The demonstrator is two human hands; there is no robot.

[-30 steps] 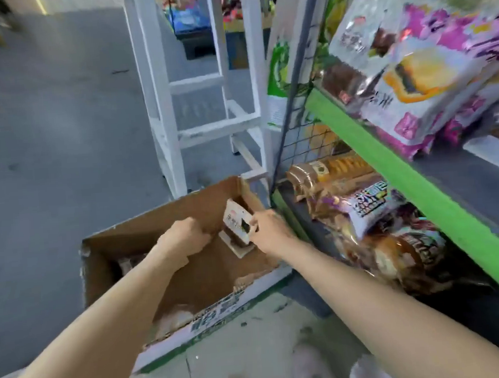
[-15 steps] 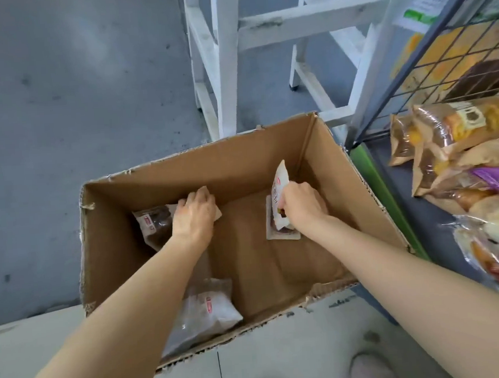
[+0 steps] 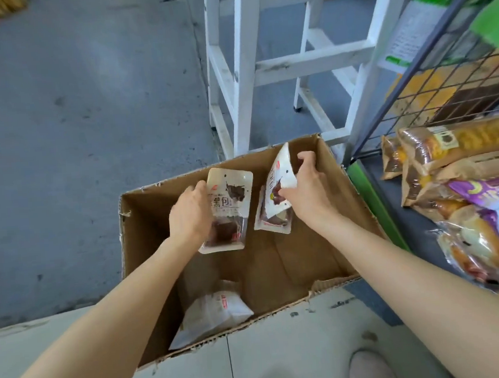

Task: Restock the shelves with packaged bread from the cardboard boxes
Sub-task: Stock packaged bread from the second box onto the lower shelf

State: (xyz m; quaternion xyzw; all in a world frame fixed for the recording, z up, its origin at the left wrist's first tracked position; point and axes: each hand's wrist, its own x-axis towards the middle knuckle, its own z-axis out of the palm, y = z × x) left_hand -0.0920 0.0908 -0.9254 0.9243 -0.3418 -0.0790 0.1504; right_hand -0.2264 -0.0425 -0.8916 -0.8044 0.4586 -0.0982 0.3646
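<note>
Over the open box (image 3: pixel 146 255), the left hand (image 3: pixel 189 215) has its fingers clamped on one bread pack (image 3: pixel 229 208), the right hand (image 3: pixel 307 193) grips another (image 3: pixel 280 180), while a third pack (image 3: pixel 212 312) lies at the box's near left, shelf (image 3: pixel 373 198) to the right.

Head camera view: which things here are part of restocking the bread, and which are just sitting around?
Part of the job:
- cardboard box
- bread packet in the left hand
- bread packets in the right hand
- white packet left in the box
- shelf with stocked bread

Just lying about:
- white frame
- wire grid panel
</note>
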